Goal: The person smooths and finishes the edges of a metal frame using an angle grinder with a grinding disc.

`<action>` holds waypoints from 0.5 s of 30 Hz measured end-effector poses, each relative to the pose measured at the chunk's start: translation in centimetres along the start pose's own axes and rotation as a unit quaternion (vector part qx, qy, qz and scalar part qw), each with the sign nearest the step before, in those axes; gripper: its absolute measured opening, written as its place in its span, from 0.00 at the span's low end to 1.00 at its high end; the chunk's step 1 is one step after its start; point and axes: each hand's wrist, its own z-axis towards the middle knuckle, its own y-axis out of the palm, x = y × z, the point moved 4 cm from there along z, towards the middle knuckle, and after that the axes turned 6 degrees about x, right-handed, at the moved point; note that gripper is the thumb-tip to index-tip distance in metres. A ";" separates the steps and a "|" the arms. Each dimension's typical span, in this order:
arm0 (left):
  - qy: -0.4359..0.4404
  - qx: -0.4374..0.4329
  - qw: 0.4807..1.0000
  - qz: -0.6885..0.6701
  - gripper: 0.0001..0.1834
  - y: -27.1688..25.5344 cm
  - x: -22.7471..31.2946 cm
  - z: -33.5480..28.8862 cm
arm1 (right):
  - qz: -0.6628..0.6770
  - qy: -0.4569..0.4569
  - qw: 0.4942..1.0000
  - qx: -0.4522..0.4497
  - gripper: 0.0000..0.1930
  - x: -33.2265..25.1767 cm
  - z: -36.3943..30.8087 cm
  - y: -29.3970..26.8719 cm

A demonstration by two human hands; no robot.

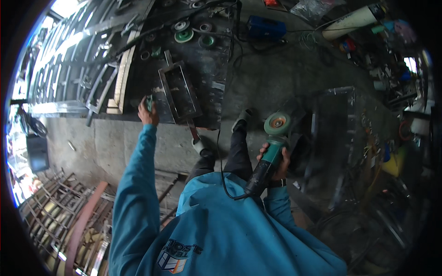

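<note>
My right hand (282, 164) is wrapped round the body of a green and black angle grinder (272, 158). A pale green disc (277, 123) with an orange-brown centre is fitted at its head, pointing away from me. The grinder's black cord (222, 171) loops down by my leg. My left hand (148, 112) reaches out over the near edge of the dark metal table, its fingers closed round a small green object (149, 103) whose kind I cannot make out. Right of that hand lies a rectangular metal frame (195, 94) with a bar sticking out at each end.
Several grinding discs (184, 35) lie toward the table's far side. A long metal grating (60, 69) covers the left. Beyond the table are a blue box (266, 27) and a pale cylinder (353, 21). Scrap bars (69, 207) are piled at the lower left.
</note>
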 end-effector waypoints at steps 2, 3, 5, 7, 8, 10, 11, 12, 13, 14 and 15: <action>0.038 0.013 0.999 0.037 0.27 0.9 0.1 1.2 | -0.032 -0.026 0.996 0.079 0.35 -0.2 -0.4 2.1; 0.020 0.000 0.999 0.029 0.28 1.6 0.8 1.5 | -0.054 -0.068 0.985 0.151 0.34 -0.6 -0.7 2.5; 0.038 0.023 0.999 0.031 0.29 2.7 0.3 2.1 | -0.068 0.008 0.991 0.119 0.32 -2.2 -0.6 2.3; 0.050 0.072 0.996 0.017 0.30 3.5 -1.2 1.7 | -0.079 0.094 0.988 0.089 0.30 -3.0 0.0 2.2; 0.023 0.082 0.996 0.025 0.31 4.2 -0.3 1.1 | -0.145 0.084 0.976 0.142 0.29 -3.9 0.2 1.4; 0.004 0.122 0.992 -0.005 0.37 4.3 0.2 0.6 | -0.236 0.087 0.939 0.236 0.30 -4.9 1.4 0.7; -0.013 0.146 0.989 -0.007 0.40 4.2 0.9 0.4 | -0.252 0.099 0.933 0.238 0.30 -5.0 2.1 0.3; -0.011 0.140 0.990 0.000 0.44 4.0 1.9 0.1 | -0.277 0.068 0.920 0.270 0.33 -5.5 2.6 -0.3; 0.007 0.145 0.989 -0.007 0.48 3.5 2.5 0.1 | -0.301 0.040 0.906 0.295 0.36 -6.0 3.2 -0.8; 0.012 0.143 0.990 -0.001 0.49 3.3 2.6 0.0 | -0.325 0.032 0.886 0.329 0.38 -6.2 4.1 -0.9; 0.018 0.141 0.990 0.006 0.49 3.2 2.4 -0.1 | -0.342 0.043 0.880 0.328 0.38 -6.1 4.9 -0.6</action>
